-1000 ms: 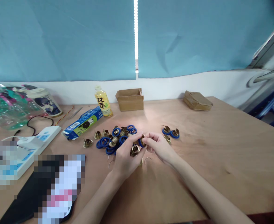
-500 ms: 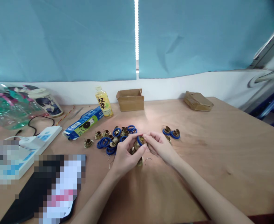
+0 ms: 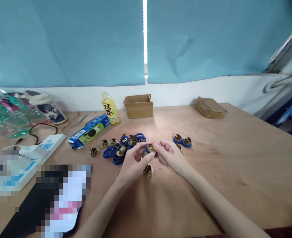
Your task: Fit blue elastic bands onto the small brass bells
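Between my two hands is a brass-coloured fitting with a blue ring (image 3: 149, 149) around it. My left hand (image 3: 136, 162) pinches it from the left, thumb below and fingers above. From the right, the fingertips of my right hand (image 3: 169, 153) close on its other edge and hide part of it. Just below stands another brass fitting (image 3: 147, 170), and a thin curved wire (image 3: 158, 171) lies beside it. Left of my hands is a pile of blue rings (image 3: 110, 151) and brass fittings. Beyond my right hand sit brass fittings with blue rings (image 3: 186, 142).
At the back stand an open cardboard box (image 3: 139, 107), a yellow drink bottle (image 3: 110, 109) and a brown package (image 3: 211, 107). A blue-green carton (image 3: 88, 130) lies to the left. A power strip (image 3: 40, 155), a cup (image 3: 48, 109) and a blurred-out phone (image 3: 66, 201) occupy the left side.
The held fitting has tilted slightly between my fingers. My left thumb has shifted a little, and the brass fitting below my hands shows more fully.
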Action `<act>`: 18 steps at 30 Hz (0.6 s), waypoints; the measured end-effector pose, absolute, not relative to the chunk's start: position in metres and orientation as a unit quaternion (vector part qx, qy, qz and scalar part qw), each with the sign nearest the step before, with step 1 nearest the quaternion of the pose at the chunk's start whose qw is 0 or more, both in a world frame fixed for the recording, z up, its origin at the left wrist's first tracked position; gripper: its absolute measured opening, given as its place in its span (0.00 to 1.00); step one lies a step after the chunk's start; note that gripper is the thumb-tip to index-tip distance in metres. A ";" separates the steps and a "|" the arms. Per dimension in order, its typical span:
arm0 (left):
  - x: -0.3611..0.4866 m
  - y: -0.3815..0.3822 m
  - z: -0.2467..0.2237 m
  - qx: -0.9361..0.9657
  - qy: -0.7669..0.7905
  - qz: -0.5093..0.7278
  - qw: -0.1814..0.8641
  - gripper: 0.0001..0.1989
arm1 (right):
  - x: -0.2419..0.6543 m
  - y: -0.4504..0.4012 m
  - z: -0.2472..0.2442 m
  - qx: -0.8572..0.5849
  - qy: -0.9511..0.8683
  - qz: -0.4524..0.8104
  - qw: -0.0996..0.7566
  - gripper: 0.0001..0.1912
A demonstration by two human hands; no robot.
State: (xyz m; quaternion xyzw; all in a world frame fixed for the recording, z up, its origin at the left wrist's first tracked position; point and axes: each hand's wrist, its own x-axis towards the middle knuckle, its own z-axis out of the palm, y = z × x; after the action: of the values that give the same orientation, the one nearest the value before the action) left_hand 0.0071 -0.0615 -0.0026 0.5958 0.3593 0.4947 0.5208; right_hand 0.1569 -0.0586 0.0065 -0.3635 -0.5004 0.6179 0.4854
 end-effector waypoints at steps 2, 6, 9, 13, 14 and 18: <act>0.007 -0.061 -0.003 0.593 0.354 0.497 0.525 0.14 | 0.158 -0.059 0.007 -0.364 -0.511 0.612 0.482 0.22; 0.007 -0.061 -0.001 0.584 0.350 0.490 0.545 0.17 | 0.162 -0.059 0.009 -0.368 -0.535 0.599 0.469 0.21; 0.007 -0.062 0.001 0.575 0.347 0.485 0.560 0.17 | 0.162 -0.059 0.009 -0.371 -0.541 0.598 0.461 0.20; 0.006 -0.061 0.002 0.575 0.340 0.479 0.569 0.17 | 0.162 -0.059 0.008 -0.369 -0.540 0.600 0.461 0.21; 0.006 -0.061 0.001 0.576 0.340 0.479 0.568 0.17 | 0.161 -0.059 0.007 -0.370 -0.541 0.598 0.462 0.21; 0.007 -0.061 -0.002 0.580 0.349 0.483 0.555 0.16 | 0.159 -0.058 0.003 -0.381 -0.538 0.584 0.473 0.21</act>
State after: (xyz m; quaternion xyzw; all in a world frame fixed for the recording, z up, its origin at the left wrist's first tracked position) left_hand 0.0069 -0.0611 -0.0023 0.5801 0.3492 0.4834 0.5549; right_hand 0.1587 -0.0579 0.0034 -0.3813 -0.5384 0.5837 0.4733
